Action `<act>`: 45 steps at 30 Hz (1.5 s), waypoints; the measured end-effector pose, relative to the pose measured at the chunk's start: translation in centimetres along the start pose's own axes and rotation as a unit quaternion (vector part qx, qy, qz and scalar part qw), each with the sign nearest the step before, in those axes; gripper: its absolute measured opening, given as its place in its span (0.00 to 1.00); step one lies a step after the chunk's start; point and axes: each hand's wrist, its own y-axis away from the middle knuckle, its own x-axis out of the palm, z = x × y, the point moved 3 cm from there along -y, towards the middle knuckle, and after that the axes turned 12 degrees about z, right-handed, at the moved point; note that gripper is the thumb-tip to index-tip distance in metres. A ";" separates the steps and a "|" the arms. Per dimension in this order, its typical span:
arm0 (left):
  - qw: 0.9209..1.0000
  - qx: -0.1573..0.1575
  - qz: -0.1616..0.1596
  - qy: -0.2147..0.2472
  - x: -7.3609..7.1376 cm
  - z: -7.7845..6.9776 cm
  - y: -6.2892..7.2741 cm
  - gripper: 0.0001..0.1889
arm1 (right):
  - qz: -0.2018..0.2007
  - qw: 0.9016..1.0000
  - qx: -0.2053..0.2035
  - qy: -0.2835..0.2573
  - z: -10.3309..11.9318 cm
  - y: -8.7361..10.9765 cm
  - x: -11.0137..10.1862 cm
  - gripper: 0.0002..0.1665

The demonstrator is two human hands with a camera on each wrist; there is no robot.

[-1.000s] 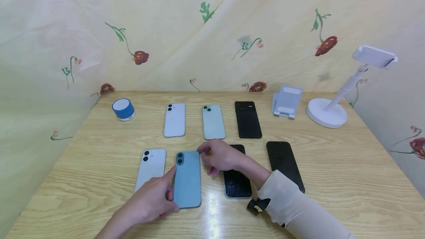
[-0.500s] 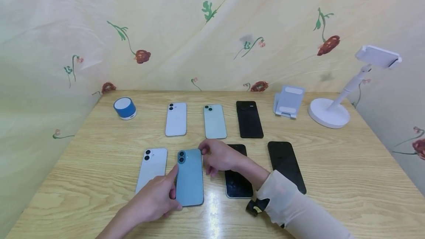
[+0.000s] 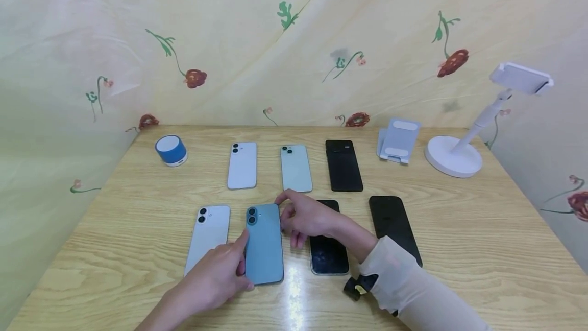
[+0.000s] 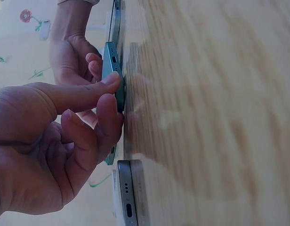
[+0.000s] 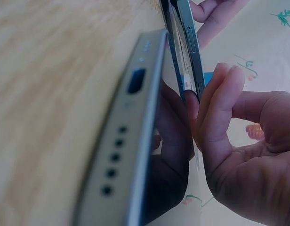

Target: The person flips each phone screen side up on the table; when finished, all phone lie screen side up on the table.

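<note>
A blue phone [image 3: 265, 249] lies face down near the front middle of the wooden table, its two camera lenses at the top left. My left hand [image 3: 215, 275] holds its left side, with the thumb and curled fingers at the lower part of the phone. At the upper right corner, my right hand [image 3: 309, 214] grips the edge with bent fingers. In the right wrist view, a thin gap shows under the raised edge of the blue phone [image 5: 194, 52]. My right forearm crosses over a black-screened phone [image 3: 328, 257], and my left hand covers part of a white phone [image 3: 209, 231].
Behind them lie a white phone [image 3: 242, 166], a pale green phone [image 3: 296, 168] and a black phone [image 3: 344, 166]. Another black phone [image 3: 395, 226] is at right. A blue speaker [image 3: 171, 150], a folding phone stand [image 3: 400, 142] and a tall white stand [image 3: 454, 156] line the back.
The blue phone has shifted slightly right and away from me, with both hands staying on it. The other phones have not moved.
</note>
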 end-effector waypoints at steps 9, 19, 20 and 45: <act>1.000 -0.003 -0.011 -0.017 0.1 -0.3 -0.1 0.53 | 0.004 1.000 -0.009 -0.010 -0.1 0.1 -0.2 0.30; 0.999 0.023 -0.010 -0.031 -0.3 -0.1 -0.2 0.51 | -0.006 1.000 -0.023 -0.007 -0.2 0.4 -0.3 0.32; 0.999 0.026 -0.011 -0.030 -0.5 -0.1 -0.3 0.51 | -0.007 1.000 -0.026 -0.006 -0.2 0.4 -0.3 0.32; 0.999 -0.026 -0.041 0.022 -2.1 -1.6 -2.2 0.39 | -0.029 0.998 -0.052 -0.023 0.4 0.9 -0.3 0.32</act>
